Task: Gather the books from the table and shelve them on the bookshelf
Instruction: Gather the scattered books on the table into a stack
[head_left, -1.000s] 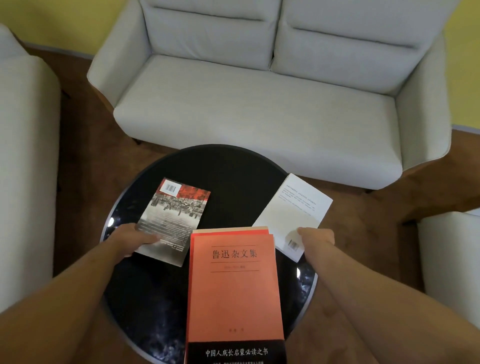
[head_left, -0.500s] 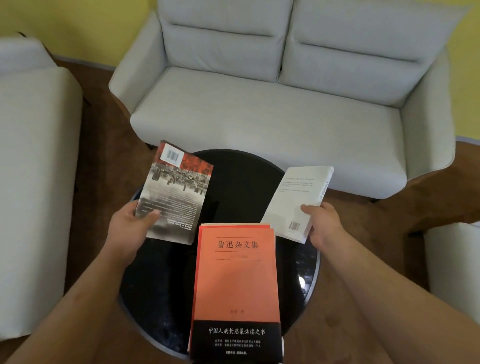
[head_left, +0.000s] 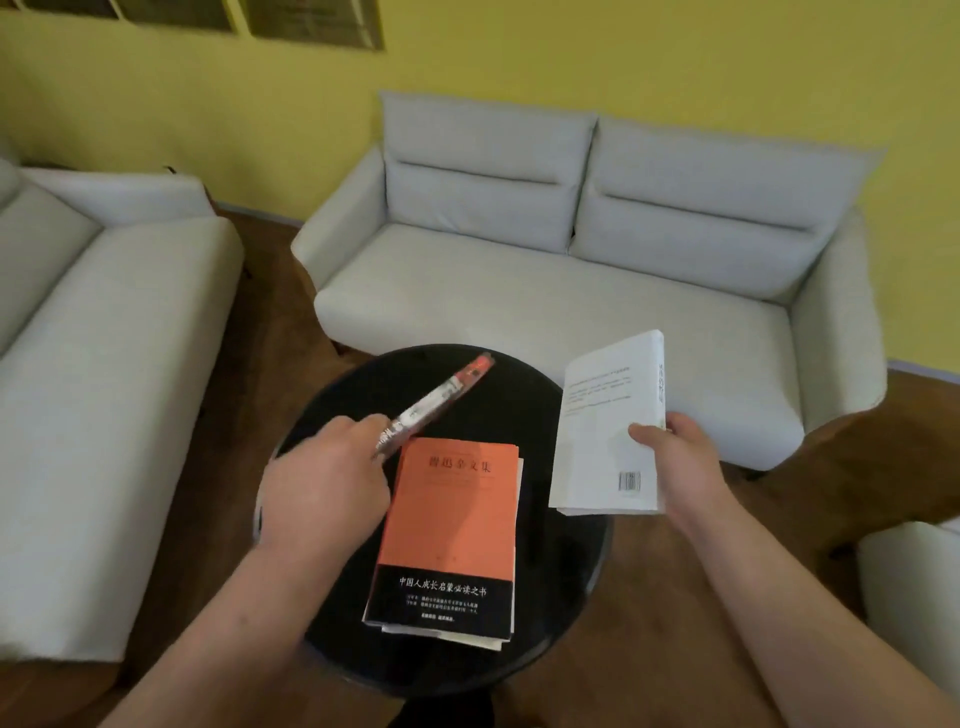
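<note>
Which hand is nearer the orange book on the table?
Left. The left hand, gripping a red-and-grey book, is beside the orange book; the right hand holds a white book farther right.

The table (head_left: 524, 405) lies bare at 12 o'clock of the stack (head_left: 452, 512). A sofa (head_left: 545, 296) blocks 12 and a second sofa (head_left: 104, 374) blocks 9. The floor (head_left: 270, 332) opens at 10.

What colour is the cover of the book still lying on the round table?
Orange, with a black band across its lower end; the orange book shows plainly in the head view.
</note>
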